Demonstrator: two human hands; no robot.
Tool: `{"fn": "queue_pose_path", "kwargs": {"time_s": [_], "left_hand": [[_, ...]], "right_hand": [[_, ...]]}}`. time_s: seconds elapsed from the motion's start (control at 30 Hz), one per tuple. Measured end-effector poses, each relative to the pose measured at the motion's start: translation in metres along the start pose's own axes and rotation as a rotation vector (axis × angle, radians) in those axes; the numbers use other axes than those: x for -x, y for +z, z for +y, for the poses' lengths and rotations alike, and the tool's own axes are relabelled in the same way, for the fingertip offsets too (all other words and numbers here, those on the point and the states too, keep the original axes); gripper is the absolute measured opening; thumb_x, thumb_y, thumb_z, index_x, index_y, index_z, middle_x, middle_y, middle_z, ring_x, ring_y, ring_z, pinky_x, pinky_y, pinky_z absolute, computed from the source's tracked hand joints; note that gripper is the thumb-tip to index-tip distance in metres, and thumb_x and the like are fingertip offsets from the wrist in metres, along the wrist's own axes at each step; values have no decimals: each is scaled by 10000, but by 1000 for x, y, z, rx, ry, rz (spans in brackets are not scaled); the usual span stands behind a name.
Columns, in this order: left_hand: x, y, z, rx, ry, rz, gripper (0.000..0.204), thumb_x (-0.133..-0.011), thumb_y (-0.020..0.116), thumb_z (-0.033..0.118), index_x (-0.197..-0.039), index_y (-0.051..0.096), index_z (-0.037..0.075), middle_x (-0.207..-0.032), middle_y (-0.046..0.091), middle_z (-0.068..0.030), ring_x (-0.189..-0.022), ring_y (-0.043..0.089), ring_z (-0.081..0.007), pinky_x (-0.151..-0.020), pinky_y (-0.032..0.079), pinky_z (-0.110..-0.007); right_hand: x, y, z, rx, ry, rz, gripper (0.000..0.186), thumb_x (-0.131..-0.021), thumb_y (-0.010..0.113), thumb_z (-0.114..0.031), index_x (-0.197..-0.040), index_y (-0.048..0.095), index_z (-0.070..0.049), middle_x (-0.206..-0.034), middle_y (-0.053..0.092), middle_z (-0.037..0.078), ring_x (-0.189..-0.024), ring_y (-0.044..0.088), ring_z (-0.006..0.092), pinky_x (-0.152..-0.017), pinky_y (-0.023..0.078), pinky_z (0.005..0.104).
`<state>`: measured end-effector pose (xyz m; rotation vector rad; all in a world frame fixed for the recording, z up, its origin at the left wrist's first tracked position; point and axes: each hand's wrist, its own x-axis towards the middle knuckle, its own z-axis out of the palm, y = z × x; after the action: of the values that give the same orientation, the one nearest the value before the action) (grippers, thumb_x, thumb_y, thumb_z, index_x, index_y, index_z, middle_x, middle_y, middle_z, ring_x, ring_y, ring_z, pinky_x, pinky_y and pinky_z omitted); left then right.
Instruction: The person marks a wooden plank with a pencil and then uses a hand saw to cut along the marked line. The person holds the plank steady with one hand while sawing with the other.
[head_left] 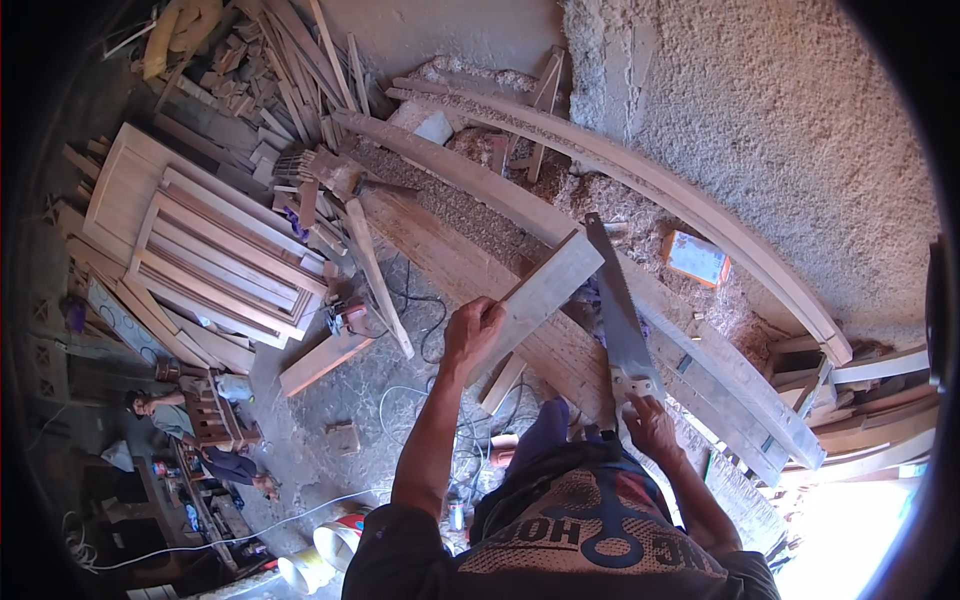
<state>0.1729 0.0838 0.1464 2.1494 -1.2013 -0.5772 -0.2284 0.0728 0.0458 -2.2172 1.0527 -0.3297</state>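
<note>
My left hand (pixel 473 335) is closed around the near part of a short, flat wooden board (pixel 553 275). The board slants up and to the right over the long bench timbers. In my right hand (pixel 650 428) is the handle of a handsaw (pixel 624 335), its long metal blade pointing away from me. The blade lies just right of the board's far end, close to its corner; whether they touch I cannot tell. Beneath both runs a thick brown plank (pixel 430 235), with a long pale beam (pixel 690 345) to its right.
A long wooden tool handle (pixel 378 275) leans against the bench on the left. Beyond stands a slatted door panel (pixel 220 250). An orange and white box (pixel 697 258) lies among shavings by a curved beam (pixel 640 170). Cables cross the floor; another person (pixel 185 420) sits far left.
</note>
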Motion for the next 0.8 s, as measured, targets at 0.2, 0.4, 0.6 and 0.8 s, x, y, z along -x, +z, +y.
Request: {"fn": "queue_pose_path", "kwargs": {"time_s": [0.2, 0.4, 0.6, 0.8], "left_hand": [[-5, 3, -5, 23, -24, -5, 335, -947, 595, 333, -971, 724, 24, -940, 727, -209, -899, 705, -390, -789, 542, -444], [-10, 7, -21, 163, 11, -36, 331, -937, 602, 304, -996, 723, 2, -949, 728, -212, -899, 721, -353, -786, 547, -413], [-11, 4, -15, 169, 3, -51, 339, -924, 624, 313, -1017, 725, 3, -950, 733, -203, -899, 725, -344, -783, 551, -410], [-20, 7, -23, 86, -39, -69, 339, -927, 639, 351, -1019, 734, 39, -942, 741, -160, -886, 720, -289, -785, 549, -393]], "right_hand": [[25, 3, 1, 167, -56, 12, 393, -801, 737, -151, -1182, 643, -135, -1030, 630, 113, -1013, 623, 346, -808, 517, 464], [24, -1, 6, 202, -79, -152, 569, -789, 739, -172, -1332, 572, -149, -1233, 638, 137, -1119, 605, 371, -893, 487, 502], [23, 3, 20, 145, -155, -211, 728, -725, 722, -130, -1421, 507, -125, -1348, 589, 165, -1221, 562, 391, -1008, 467, 512], [18, 6, 25, 225, -258, -180, 842, -739, 637, -96, -1540, 382, -132, -1283, 603, 166, -1198, 569, 367, -967, 468, 523]]}}
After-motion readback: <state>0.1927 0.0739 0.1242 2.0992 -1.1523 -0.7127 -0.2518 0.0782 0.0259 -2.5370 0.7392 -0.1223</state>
